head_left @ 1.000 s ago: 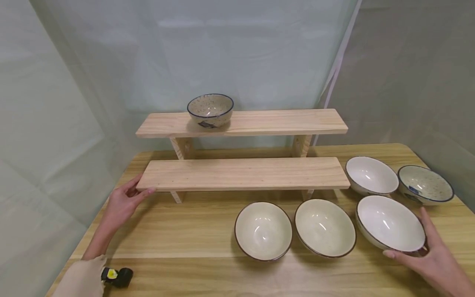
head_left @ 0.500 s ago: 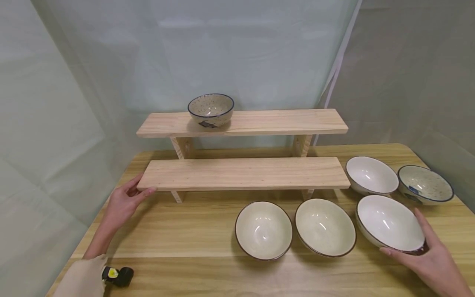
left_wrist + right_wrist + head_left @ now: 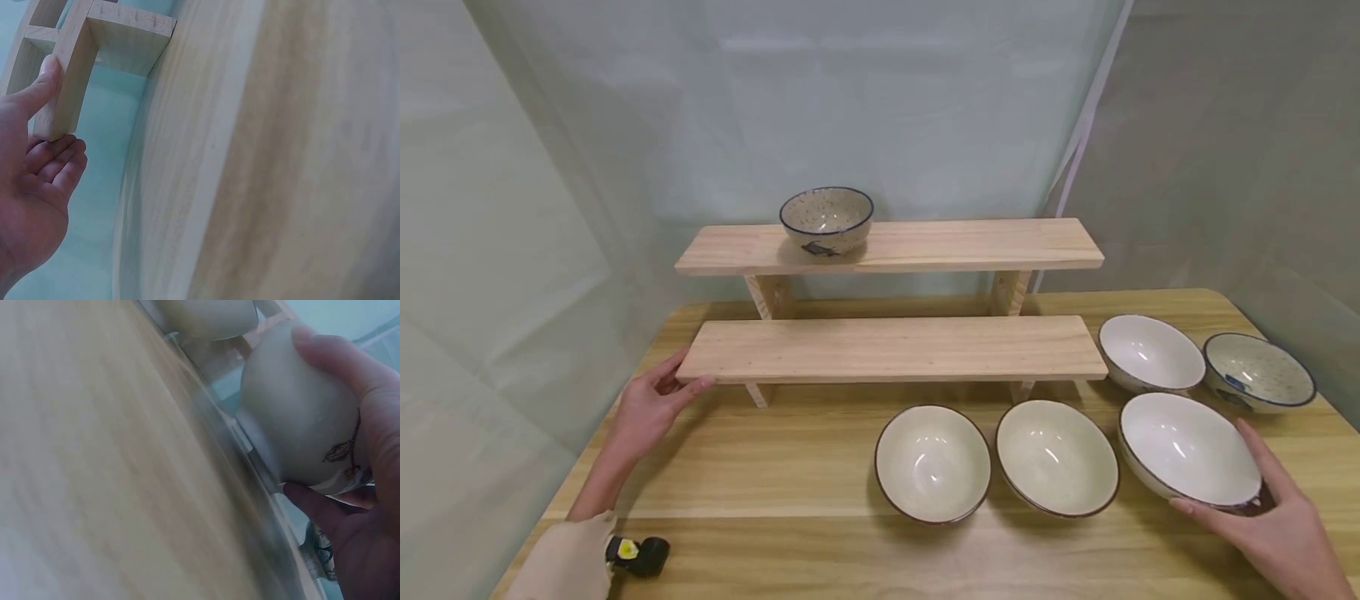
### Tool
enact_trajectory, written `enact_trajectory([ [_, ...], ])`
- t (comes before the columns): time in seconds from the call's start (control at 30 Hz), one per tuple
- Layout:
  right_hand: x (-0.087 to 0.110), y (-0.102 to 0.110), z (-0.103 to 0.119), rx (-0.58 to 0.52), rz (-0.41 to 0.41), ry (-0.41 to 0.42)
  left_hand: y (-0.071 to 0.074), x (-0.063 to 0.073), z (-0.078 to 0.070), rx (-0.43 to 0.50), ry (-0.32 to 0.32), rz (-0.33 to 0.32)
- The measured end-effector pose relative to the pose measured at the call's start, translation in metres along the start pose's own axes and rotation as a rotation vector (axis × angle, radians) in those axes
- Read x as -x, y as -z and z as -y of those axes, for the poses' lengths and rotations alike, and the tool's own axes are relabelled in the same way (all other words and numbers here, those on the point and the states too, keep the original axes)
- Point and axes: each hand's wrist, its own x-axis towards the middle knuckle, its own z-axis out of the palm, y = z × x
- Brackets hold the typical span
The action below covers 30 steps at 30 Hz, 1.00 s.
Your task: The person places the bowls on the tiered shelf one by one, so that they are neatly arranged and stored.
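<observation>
My left hand [image 3: 647, 412] holds the left end of the lower board of a two-tier wooden shelf [image 3: 891, 350]. In the left wrist view the thumb [image 3: 45, 78] lies against the board's front edge, with curled fingers at its end. On the right, my right hand [image 3: 1273, 525] grips a white bowl [image 3: 1191, 450] with a brown rim, thumb at its front and fingers round its right side. The right wrist view shows this bowl's outer wall [image 3: 300, 406] with a brown plant motif; whether its foot touches the table cannot be told.
A speckled blue-rimmed bowl [image 3: 826, 221] stands on the upper board. Two cream bowls, one left [image 3: 932, 464] and one right [image 3: 1057, 458], stand before the shelf. Behind the gripped bowl are a white bowl [image 3: 1150, 354] and another speckled bowl [image 3: 1258, 372].
My right hand has shifted slightly left and closer round the white bowl. The left hand stays on the shelf end, and the other bowls have not moved.
</observation>
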Motion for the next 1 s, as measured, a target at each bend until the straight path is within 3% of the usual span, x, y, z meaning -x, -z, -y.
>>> enact_trajectory([
  [0.4, -0.001, 0.001, 0.009, -0.196, -0.035, 0.109, 0.0, 0.0, -0.001, 0.0, -0.012, -0.002],
  [0.6, -0.005, 0.005, 0.024, -0.164, -0.051, 0.156, 0.0, 0.001, -0.001, 0.0, -0.017, -0.001],
  [0.83, -0.017, 0.007, 0.042, -0.226, -0.087, 0.27, 0.0, 0.001, -0.002, -0.001, -0.018, 0.0],
  [1.0, -0.026, 0.01, 0.054, -0.188, -0.083, 0.294, 0.0, 0.002, -0.001, 0.009, -0.029, -0.001],
])
